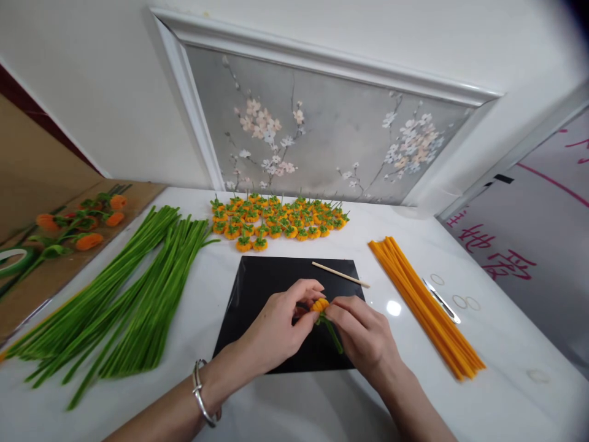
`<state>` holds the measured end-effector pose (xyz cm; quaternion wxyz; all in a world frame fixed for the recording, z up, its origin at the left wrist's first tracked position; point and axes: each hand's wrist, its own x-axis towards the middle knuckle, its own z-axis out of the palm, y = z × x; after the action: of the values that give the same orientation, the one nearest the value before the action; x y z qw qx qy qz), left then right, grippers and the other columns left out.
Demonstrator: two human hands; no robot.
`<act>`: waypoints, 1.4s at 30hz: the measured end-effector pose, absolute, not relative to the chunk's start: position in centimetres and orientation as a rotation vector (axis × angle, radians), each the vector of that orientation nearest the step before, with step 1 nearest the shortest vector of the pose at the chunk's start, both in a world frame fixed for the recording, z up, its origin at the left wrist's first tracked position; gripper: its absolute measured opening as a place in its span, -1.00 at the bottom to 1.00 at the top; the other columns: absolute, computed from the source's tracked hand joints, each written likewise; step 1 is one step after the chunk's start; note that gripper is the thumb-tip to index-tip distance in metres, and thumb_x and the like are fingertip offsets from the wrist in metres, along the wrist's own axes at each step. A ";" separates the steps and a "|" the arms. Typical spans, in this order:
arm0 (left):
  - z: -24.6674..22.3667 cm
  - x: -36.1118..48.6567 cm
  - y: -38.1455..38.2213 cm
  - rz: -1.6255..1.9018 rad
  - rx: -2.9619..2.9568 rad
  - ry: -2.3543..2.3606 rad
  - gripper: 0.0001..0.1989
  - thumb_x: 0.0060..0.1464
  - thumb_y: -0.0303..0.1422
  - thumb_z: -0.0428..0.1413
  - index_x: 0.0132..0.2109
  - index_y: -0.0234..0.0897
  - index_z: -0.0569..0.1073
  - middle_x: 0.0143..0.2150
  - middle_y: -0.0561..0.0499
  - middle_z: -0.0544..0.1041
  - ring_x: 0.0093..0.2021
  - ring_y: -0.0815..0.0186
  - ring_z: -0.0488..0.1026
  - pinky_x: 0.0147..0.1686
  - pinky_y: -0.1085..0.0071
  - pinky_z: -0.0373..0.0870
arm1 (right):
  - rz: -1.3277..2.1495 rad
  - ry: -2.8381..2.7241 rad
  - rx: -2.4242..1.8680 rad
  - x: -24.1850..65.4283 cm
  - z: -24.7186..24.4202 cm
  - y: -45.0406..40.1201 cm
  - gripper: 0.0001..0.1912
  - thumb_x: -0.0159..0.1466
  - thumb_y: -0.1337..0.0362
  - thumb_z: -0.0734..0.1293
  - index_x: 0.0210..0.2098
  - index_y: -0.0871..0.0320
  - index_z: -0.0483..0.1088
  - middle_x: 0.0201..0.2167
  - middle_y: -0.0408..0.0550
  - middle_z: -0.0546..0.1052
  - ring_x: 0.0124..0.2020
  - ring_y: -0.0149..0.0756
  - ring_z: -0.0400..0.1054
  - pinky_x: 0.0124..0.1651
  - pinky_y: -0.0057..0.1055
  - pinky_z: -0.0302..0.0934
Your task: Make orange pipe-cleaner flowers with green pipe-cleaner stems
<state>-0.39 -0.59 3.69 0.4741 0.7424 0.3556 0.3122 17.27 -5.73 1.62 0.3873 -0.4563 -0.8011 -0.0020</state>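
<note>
Above the right half of the black mat point(271, 279), the left hand point(278, 319) pinches a ribbed orange chenille ornament point(319, 304), seemingly to steady it, while the right hand point(365, 331) pinches its right edge beside the trailing green chenille stem point(333, 336).

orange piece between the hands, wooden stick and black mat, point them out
Orange piece point(319, 304): head view, its ridged upper side.
Wooden stick point(341, 275): head view, mid-length.
Black mat point(271, 276): head view, bare upper-left surface.

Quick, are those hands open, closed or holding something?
Left hand: closed, holding the small orange piece between thumb and fingers.
Right hand: closed at the same piece's edge; exactly what it pinches is hidden.
</note>
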 end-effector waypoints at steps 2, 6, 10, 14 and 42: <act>3.9 -0.4 -0.6 0.751 1.837 0.868 -0.70 0.08 -0.54 0.02 -0.04 -0.20 0.41 -0.17 0.01 0.56 -0.18 0.32 0.52 -0.25 0.47 0.48 | -0.026 -2.061 -1.163 17.2 1.7 -5.7 -0.78 0.32 0.48 0.17 -0.17 0.14 0.39 -0.27 0.04 0.52 -0.32 -0.32 0.39 -0.29 -0.39 0.31; 4.3 -0.4 -0.5 0.730 1.920 0.816 -0.71 0.07 -0.56 -0.01 -0.14 -0.25 0.52 -0.19 -0.02 0.57 -0.24 0.32 0.50 -0.28 0.48 0.45 | -0.056 -2.077 -1.161 17.1 1.7 -5.6 -0.78 0.32 0.47 0.16 -0.17 0.14 0.39 -0.29 0.03 0.53 -0.34 -0.33 0.40 -0.28 -0.40 0.32; 4.6 -0.4 -0.5 0.714 1.900 0.789 -0.72 0.09 -0.55 -0.02 -0.16 -0.27 0.54 -0.20 -0.03 0.56 -0.24 0.31 0.49 -0.27 0.47 0.45 | -0.064 -2.078 -1.145 17.3 1.6 -5.6 -0.77 0.32 0.47 0.17 -0.16 0.12 0.39 -0.27 0.03 0.53 -0.33 -0.32 0.40 -0.28 -0.41 0.31; 4.9 -0.5 -0.5 0.692 1.907 0.763 -0.71 0.09 -0.57 -0.02 -0.17 -0.26 0.55 -0.20 -0.02 0.56 -0.23 0.32 0.48 -0.23 0.47 0.43 | -0.047 -2.087 -1.154 17.3 1.7 -5.6 -0.76 0.31 0.49 0.19 -0.12 0.13 0.39 -0.22 0.04 0.52 -0.30 -0.31 0.39 -0.27 -0.39 0.31; 5.0 -0.9 -0.1 0.564 1.260 0.768 -0.76 0.11 -0.37 0.13 -0.07 -0.31 0.55 -0.13 -0.06 0.58 -0.12 0.23 0.50 -0.10 0.35 0.46 | 0.158 -1.663 -1.169 17.8 1.7 -5.4 -0.77 0.28 0.47 0.23 -0.11 0.09 0.35 -0.24 -0.02 0.47 -0.35 -0.35 0.40 -0.32 -0.42 0.35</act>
<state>-0.91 -0.05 5.01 0.7040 0.5666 0.3451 0.2535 17.80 -5.39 1.72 0.5237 -0.4883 -0.6949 0.0660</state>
